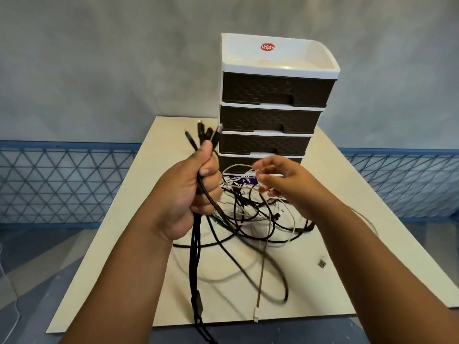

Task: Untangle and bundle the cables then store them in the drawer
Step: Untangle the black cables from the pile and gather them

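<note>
A person stands at a pale board; the left hand is clenched around a bunch of black cables, plug ends sticking up above the fist, lengths hanging past the board's near edge; the right hand pinches a white cable with curled fingers, above a tangle of cables at mid-board; a four-drawer unit, all drawers closed, stands at the far edge; a small dark adapter lies near the right edge.
</note>
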